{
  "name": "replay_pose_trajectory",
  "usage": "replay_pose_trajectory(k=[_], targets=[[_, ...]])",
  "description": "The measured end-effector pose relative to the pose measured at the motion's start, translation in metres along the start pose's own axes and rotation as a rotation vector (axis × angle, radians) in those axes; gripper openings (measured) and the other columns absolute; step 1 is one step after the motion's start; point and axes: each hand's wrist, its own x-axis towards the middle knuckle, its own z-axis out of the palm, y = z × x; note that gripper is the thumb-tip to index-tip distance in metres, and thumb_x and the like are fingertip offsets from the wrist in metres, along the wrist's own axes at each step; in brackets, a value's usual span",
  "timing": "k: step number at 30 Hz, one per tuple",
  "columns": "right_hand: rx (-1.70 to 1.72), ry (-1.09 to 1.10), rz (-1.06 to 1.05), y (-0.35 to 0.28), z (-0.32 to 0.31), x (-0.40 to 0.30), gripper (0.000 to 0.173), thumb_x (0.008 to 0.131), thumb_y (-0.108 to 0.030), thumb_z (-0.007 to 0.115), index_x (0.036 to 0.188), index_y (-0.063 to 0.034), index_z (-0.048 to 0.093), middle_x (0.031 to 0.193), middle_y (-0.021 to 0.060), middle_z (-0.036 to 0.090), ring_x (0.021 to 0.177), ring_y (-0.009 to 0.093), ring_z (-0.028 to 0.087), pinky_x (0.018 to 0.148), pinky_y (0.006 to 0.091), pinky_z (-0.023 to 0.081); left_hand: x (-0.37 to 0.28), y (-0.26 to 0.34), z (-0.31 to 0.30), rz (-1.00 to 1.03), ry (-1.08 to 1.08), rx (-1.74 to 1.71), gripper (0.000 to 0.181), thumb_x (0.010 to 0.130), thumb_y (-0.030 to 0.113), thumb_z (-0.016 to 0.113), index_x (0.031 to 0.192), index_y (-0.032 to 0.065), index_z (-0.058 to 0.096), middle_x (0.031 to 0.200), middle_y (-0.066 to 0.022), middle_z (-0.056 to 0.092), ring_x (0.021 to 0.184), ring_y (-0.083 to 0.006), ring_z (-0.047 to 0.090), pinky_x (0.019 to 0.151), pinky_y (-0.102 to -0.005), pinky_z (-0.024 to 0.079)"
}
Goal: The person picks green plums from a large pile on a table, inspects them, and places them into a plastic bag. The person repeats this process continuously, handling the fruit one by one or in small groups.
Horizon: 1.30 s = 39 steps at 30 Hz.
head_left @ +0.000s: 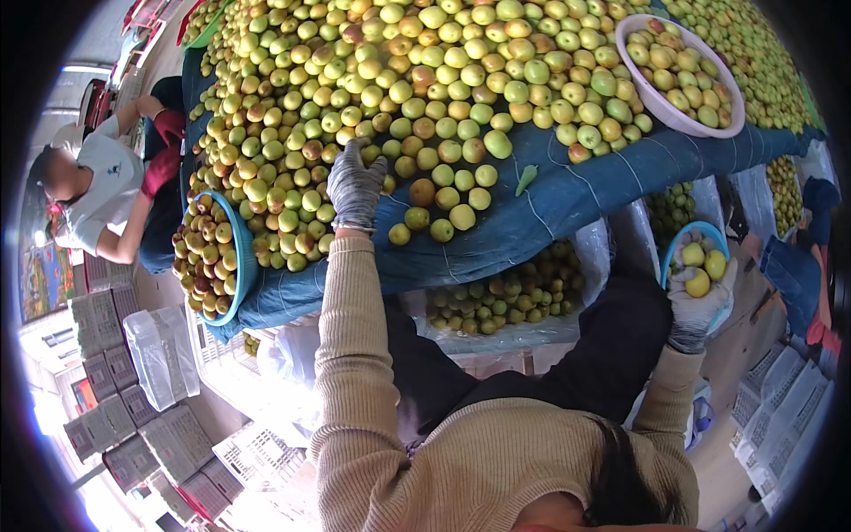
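Observation:
Green, yellow and reddish jujube-like fruits [372,70] cover a table draped with blue cloth [572,179]. My left hand [357,183], in a grey glove, reaches onto the pile, its fingers touching fruits; whether it grips one cannot be told. At the right, below the table's edge, my right hand [698,302], also gloved, holds several yellow-green fruits [698,282] over a small blue basket [667,256]. Beneath the cloth's edge, darker fruits [512,292] lie in a plastic-lined container.
A blue basket [243,253] of reddish fruits stands at the table's left corner, a pink basket [738,110] of fruits at the upper right. A co-worker [110,173] in red gloves sits at the left; another person's legs [791,279] show at the right. Stacked crates [176,445] stand lower left.

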Motion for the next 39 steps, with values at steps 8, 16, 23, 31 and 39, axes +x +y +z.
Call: replay_pose_trajectory(k=[8, 16, 23, 31, 39], targets=[[0.059, -0.462, 0.435, 0.108, 0.09, -0.043, 0.066, 0.098, -0.057, 0.036, 0.137, -0.0044, 0.045, 0.135, 0.0209, 0.049, 0.116, 0.032, 0.056, 0.063, 0.0265, 0.061, -0.087, 0.117, -0.013, 0.345, -0.224, -1.403, 0.043, 0.081, -0.005, 0.068, 0.118, 0.0087, 0.049, 0.12, -0.013, 0.059, 0.104, -0.0209, 0.061, 0.093, -0.0335, 0.05], [0.353, -0.483, 0.516, 0.069, 0.063, -0.074, 0.067, 0.095, -0.049, 0.049, 0.148, -0.0128, 0.03, 0.136, 0.0183, 0.05, 0.108, 0.033, 0.062, 0.057, 0.0302, 0.058, -0.173, 0.21, 0.006, 0.568, -0.593, -1.204, 0.052, 0.087, 0.02, 0.072, 0.13, 0.0039, 0.046, 0.132, -0.0163, 0.054, 0.123, -0.0301, 0.053, 0.105, -0.0422, 0.042], [-0.031, 0.02, -0.222, -0.046, -0.103, -0.071, 0.057, 0.095, -0.039, 0.053, 0.143, -0.013, 0.038, 0.121, 0.0163, 0.058, 0.096, 0.025, 0.064, 0.061, 0.0283, 0.055, -0.187, 0.161, 0.029, 0.345, -0.552, -1.147, 0.029, 0.099, 0.016, 0.055, 0.125, 0.0032, 0.055, 0.113, -0.013, 0.064, 0.102, -0.0211, 0.062, 0.095, -0.0375, 0.049], [-1.267, 0.778, -0.647, -0.096, -0.24, 0.026, 0.05, 0.09, -0.032, 0.065, 0.134, -0.0131, 0.05, 0.127, 0.0164, 0.056, 0.12, 0.031, 0.053, 0.104, 0.0381, 0.041, -0.219, 0.118, 0.036, 0.107, -0.513, -1.106, 0.028, 0.098, 0.012, 0.054, 0.124, 0.0019, 0.054, 0.112, -0.0128, 0.065, 0.102, -0.02, 0.063, 0.095, -0.0343, 0.05], [-1.798, 0.793, -0.107, -0.108, -0.254, 0.059, 0.057, 0.083, -0.043, 0.07, 0.129, -0.014, 0.056, 0.126, 0.0138, 0.06, 0.118, 0.032, 0.055, 0.102, 0.0425, 0.041, -0.217, 0.104, 0.04, 0.075, -0.525, -1.049, 0.027, 0.099, 0.01, 0.052, 0.124, -0.0003, 0.055, 0.111, -0.0134, 0.065, 0.102, -0.021, 0.063, 0.093, -0.034, 0.051]])
